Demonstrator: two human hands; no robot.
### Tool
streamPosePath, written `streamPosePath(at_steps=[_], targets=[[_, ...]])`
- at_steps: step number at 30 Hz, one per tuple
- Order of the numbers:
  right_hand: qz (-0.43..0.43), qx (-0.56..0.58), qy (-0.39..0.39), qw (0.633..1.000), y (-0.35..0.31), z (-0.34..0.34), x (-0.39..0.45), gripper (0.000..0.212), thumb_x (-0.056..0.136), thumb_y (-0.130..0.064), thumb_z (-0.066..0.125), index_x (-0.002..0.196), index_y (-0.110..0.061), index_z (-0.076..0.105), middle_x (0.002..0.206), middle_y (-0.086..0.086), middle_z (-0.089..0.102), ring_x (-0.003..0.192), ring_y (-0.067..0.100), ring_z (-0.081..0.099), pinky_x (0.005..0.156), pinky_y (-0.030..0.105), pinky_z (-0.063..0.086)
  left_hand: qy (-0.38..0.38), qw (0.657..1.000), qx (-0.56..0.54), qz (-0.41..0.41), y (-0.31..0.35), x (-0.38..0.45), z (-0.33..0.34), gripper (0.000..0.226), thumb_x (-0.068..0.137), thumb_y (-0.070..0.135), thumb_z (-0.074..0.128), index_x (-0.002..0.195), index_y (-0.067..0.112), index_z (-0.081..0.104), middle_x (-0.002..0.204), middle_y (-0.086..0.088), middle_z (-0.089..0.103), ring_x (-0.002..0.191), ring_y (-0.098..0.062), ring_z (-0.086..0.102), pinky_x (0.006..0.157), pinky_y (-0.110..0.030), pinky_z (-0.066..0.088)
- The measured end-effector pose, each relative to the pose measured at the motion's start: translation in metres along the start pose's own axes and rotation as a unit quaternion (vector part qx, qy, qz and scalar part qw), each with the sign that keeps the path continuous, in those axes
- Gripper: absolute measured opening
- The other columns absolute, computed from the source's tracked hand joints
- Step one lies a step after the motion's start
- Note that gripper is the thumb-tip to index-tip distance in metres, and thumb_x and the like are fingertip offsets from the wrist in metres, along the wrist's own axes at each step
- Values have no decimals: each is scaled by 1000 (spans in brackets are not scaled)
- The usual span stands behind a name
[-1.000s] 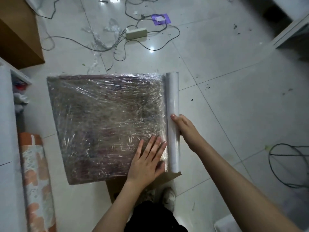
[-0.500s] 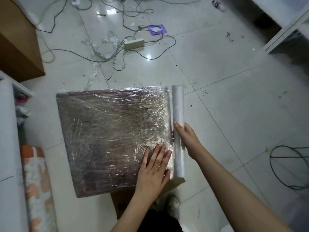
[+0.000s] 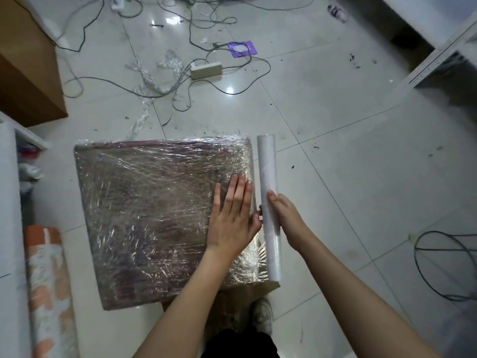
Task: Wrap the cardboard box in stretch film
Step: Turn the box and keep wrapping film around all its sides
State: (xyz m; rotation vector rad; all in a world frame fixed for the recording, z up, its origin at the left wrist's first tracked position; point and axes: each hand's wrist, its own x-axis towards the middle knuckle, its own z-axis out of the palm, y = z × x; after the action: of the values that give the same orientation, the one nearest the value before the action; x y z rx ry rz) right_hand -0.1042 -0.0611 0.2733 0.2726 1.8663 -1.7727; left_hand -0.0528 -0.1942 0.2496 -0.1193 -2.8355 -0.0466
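Note:
The cardboard box [image 3: 154, 215] lies flat in front of me, its top covered in shiny, wrinkled stretch film. My left hand [image 3: 232, 218] presses flat on the film near the box's right edge, fingers together and pointing away from me. The white stretch film roll [image 3: 268, 177] stands along the box's right edge, a narrow gap apart from it at the far end. My right hand [image 3: 284, 220] grips the roll around its middle. The film runs from the roll onto the box.
Tangled cables and a white power strip [image 3: 206, 69] lie on the tiled floor beyond the box, with film scraps [image 3: 144, 76]. A brown box [image 3: 25, 68] stands far left, a patterned orange roll [image 3: 49, 293] near left, a cable loop [image 3: 444, 264] at right. My shoe [image 3: 263, 316] is below the box.
My left hand has slid forward along the box's right edge, fingers now closed together. The roll has pulled slightly away from the box edge. The view has shifted, so the box sits lower.

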Motion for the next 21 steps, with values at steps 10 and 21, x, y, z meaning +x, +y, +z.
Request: streamPosePath(at_steps=[10,21], targets=[[-21,-38,19,999,8,-4,0,29,89,-33,60,99,-6,53,89,10,63,81,22,66,80,40,56,10,1000,-17,-12,2,-9,-8,68,88,38,45,142,3,27,149,-12,25,140,-26,23,115,-50,14],[6,15,-1,1000,10,-4,0,23,84,-27,68,103,-19,58,106,11,68,98,27,66,87,45,54,-15,994,-10,-111,-23,60,-41,78,87,52,41,145,5,17,154,-11,20,141,-23,11,115,-47,-4]])
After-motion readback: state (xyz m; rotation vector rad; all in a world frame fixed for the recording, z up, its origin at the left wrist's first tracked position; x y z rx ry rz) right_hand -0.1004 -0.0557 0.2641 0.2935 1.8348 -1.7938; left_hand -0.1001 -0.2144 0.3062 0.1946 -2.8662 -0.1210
